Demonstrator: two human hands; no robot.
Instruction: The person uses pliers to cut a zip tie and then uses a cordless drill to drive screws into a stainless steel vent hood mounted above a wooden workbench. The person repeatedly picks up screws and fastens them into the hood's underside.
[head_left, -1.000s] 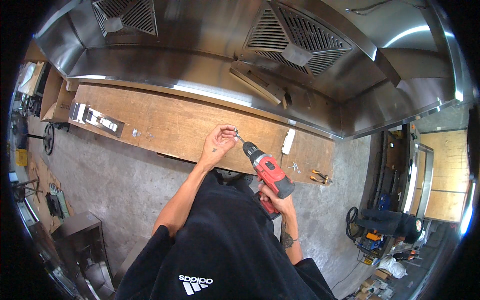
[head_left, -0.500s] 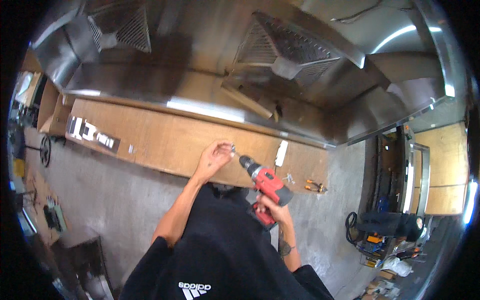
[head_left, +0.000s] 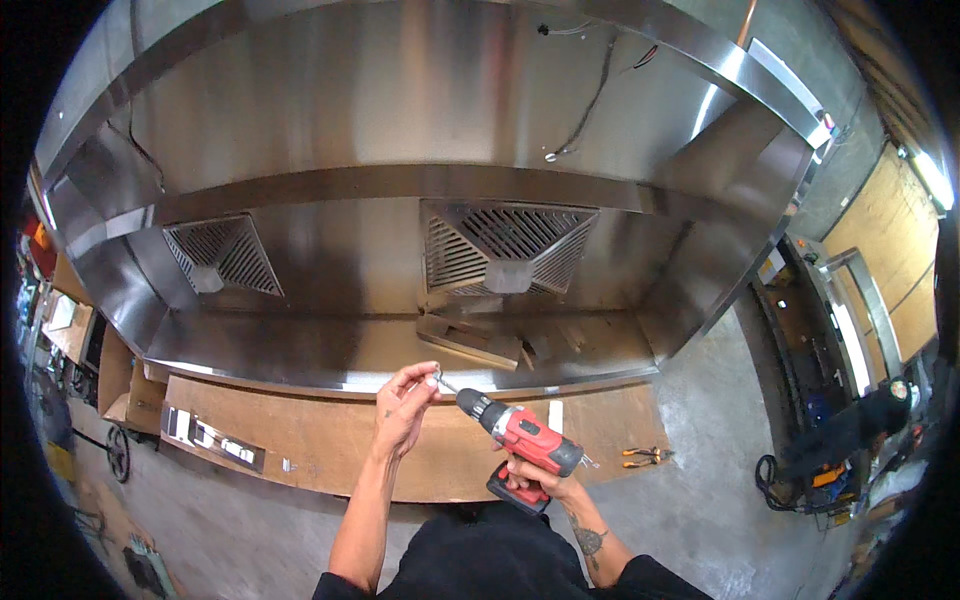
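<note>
My right hand (head_left: 537,482) is wrapped round the grip of a red and black cordless drill (head_left: 538,440), which points up and to the left. My left hand (head_left: 402,412) is closed in a pinch at the tip of the drill's bit (head_left: 448,383). Between its fingertips shows a small shiny piece (head_left: 437,374), too small to name. Beyond both hands stands a large stainless steel hood (head_left: 350,250) with two slatted filter panels (head_left: 510,245). Below the hands lies a brown board (head_left: 340,450).
Orange-handled pliers (head_left: 646,457) lie at the board's right end, and a white strip (head_left: 555,416) lies behind the drill. A metal plate with cut-outs (head_left: 212,440) rests at the left end. A metal bar (head_left: 470,342) lies inside the hood.
My view has tilted up, showing more of the hood. Both hands and the drill now appear lower in the picture, and the bit's tip has come closer to my left fingertips.
</note>
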